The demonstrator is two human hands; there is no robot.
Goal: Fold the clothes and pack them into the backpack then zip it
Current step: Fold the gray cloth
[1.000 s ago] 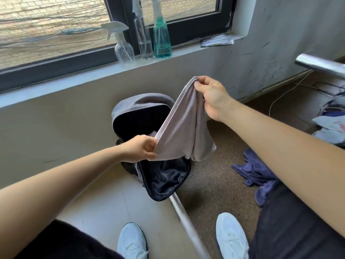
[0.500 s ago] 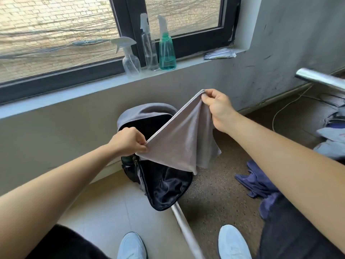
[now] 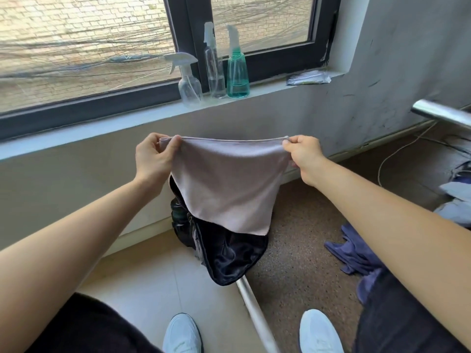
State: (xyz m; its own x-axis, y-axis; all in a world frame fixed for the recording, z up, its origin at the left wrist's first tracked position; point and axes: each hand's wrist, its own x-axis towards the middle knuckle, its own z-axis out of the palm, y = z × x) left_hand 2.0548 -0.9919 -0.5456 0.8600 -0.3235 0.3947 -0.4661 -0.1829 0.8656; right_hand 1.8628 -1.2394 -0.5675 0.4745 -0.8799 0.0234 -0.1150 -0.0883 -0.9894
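A pale grey cloth [image 3: 226,184] hangs spread out in front of me, its top edge stretched level. My left hand [image 3: 154,155] pinches its left top corner and my right hand [image 3: 303,155] pinches its right top corner. Behind and below the cloth stands the open backpack [image 3: 229,256], dark lined, leaning against the wall under the window; its upper part is hidden by the cloth. A blue-purple garment [image 3: 354,253] lies crumpled on the brown floor to the right.
Three spray bottles [image 3: 216,70] stand on the window sill above. A silver pole [image 3: 254,312] runs along the floor between my white shoes. More pale clothes [image 3: 456,200] lie at the far right, under a metal bar [image 3: 443,115]. A cable trails along the wall.
My left hand rose and moved left while my right hand moved right, so the cloth went from a slanted drape to a flat, level spread in front of the backpack.
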